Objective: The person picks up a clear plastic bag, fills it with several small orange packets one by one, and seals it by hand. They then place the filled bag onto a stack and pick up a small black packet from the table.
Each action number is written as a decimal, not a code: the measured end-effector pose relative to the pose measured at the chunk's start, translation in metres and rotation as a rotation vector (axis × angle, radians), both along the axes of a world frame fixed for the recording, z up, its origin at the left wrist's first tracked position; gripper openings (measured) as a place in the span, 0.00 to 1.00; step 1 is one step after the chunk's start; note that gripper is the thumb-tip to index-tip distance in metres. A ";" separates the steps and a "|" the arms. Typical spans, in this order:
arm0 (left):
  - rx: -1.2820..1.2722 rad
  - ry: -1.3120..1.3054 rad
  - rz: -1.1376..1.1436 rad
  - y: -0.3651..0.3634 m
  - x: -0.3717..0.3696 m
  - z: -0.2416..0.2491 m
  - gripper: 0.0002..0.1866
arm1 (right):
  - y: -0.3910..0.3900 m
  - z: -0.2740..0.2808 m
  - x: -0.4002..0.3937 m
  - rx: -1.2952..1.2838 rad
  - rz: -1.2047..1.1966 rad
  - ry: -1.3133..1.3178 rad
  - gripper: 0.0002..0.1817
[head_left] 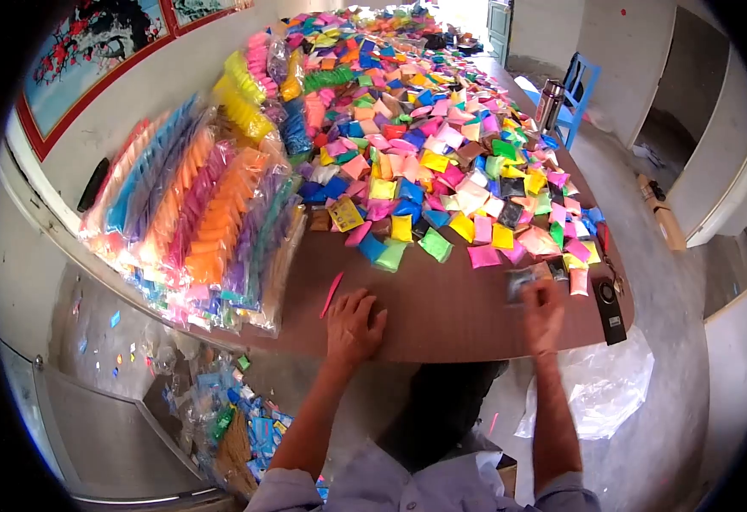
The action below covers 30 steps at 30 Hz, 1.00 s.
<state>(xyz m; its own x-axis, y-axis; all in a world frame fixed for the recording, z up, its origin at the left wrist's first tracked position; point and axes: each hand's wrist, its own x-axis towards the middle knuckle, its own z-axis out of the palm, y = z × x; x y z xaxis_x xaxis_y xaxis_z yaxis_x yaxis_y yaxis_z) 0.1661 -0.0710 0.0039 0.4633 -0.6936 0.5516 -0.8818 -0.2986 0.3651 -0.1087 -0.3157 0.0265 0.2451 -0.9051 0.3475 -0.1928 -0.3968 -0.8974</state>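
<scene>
My left hand (354, 328) rests on the brown table near its front edge, palm down, thumb apart from the loosely bent fingers, with nothing visible in it. Just beyond it lies a thin pink plastic stick (331, 294). Near the right end of the table, my right hand (544, 317) is closed on a small clear packet with dark contents (518, 283); the fingertips are slightly blurred. A wide heap of small coloured packets (424, 196) begins just past both hands. One peach packet (578, 282) lies right of my right hand.
Long clear bags of stacked coloured packets (220, 222) line the table's left side. A black device (610, 311) lies at the right edge; a thermos (549, 104) stands farther back by a blue chair (580, 94). Plastic sheeting (599, 388) and wrappers (262, 435) are on the floor.
</scene>
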 end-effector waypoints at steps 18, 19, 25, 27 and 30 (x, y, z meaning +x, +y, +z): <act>-0.284 0.295 -0.131 -0.033 -0.055 -0.001 0.15 | 0.132 -0.022 0.105 -0.114 0.246 0.027 0.16; -0.257 0.285 -0.171 -0.030 -0.057 0.004 0.13 | 0.132 -0.019 0.105 -0.069 0.256 0.083 0.16; -0.173 0.363 -0.168 -0.023 -0.061 0.010 0.11 | 0.127 -0.023 0.101 0.028 0.303 0.044 0.13; -0.188 0.349 -0.203 -0.023 -0.065 0.019 0.11 | 0.123 -0.033 0.101 0.048 0.291 -0.029 0.12; -0.172 0.311 -0.258 -0.023 -0.067 0.023 0.12 | 0.122 -0.049 0.099 0.127 0.273 -0.231 0.10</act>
<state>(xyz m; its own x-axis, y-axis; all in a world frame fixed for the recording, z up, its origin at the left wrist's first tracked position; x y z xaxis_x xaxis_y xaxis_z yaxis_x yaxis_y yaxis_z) 0.0994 -0.0936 0.0271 0.4492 -0.7185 0.5310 -0.7597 0.0056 0.6503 -0.0101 -0.1935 -0.0230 0.4115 -0.8568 0.3108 0.1175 -0.2883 -0.9503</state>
